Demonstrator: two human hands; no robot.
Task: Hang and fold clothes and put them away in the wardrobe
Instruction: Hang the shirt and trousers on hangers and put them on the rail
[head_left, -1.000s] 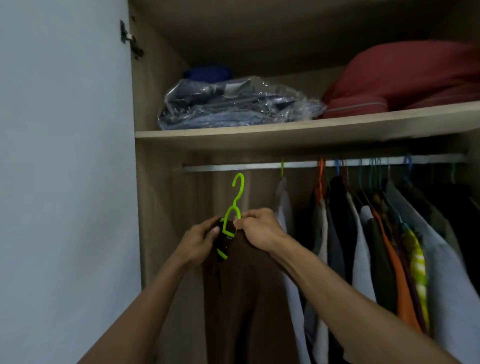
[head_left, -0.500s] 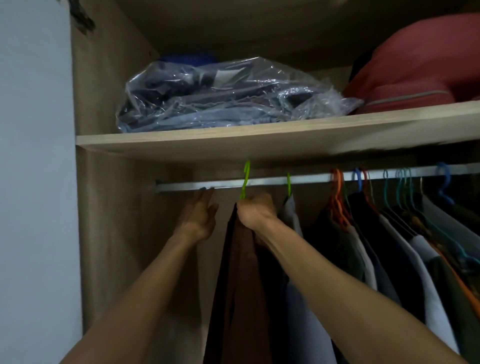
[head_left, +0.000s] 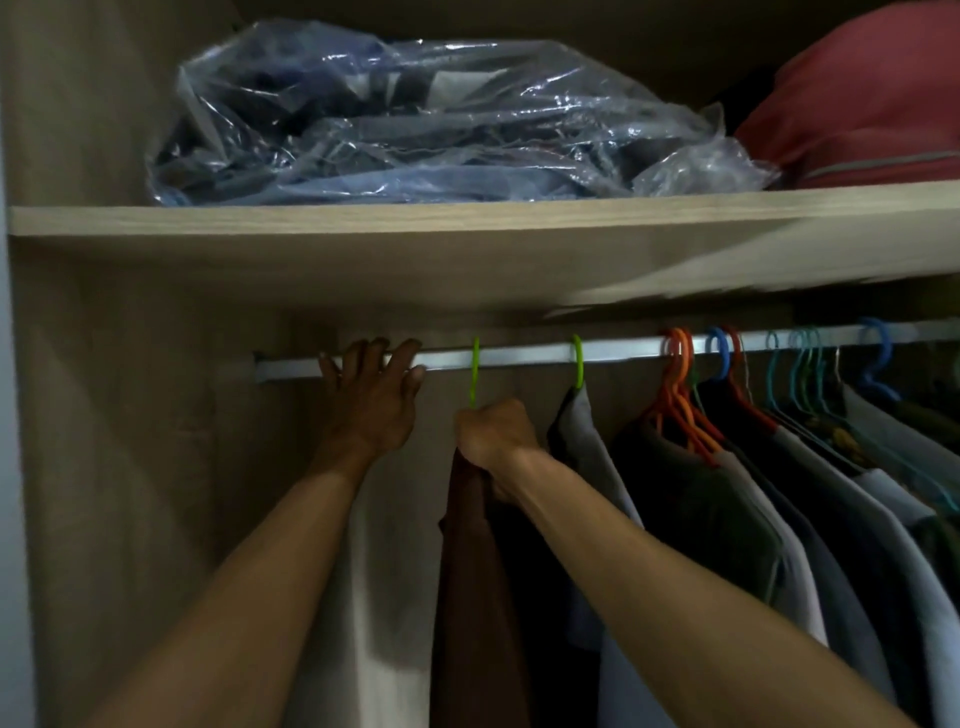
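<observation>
A brown garment (head_left: 475, 571) hangs from a lime green hanger (head_left: 474, 371) whose hook sits over the metal wardrobe rail (head_left: 519, 356). My right hand (head_left: 496, 434) grips the hanger's neck and the top of the garment just below the rail. My left hand (head_left: 371, 400) reaches up to the rail's left part, its fingers spread and resting on the bar. The hanger's shoulders are hidden under the cloth and my right hand.
To the right hang a grey garment on a second green hanger (head_left: 576, 364) and several clothes on orange (head_left: 678, 374) and blue hangers. The wooden shelf (head_left: 467, 244) above carries a plastic bag of clothes (head_left: 415, 119) and a red bundle (head_left: 862, 104). The wardrobe's left wall (head_left: 130, 441) is close.
The green hanger with the brown garment rose from chest height and its hook went over the rail. My left hand let go of the hanger and moved up onto the rail.
</observation>
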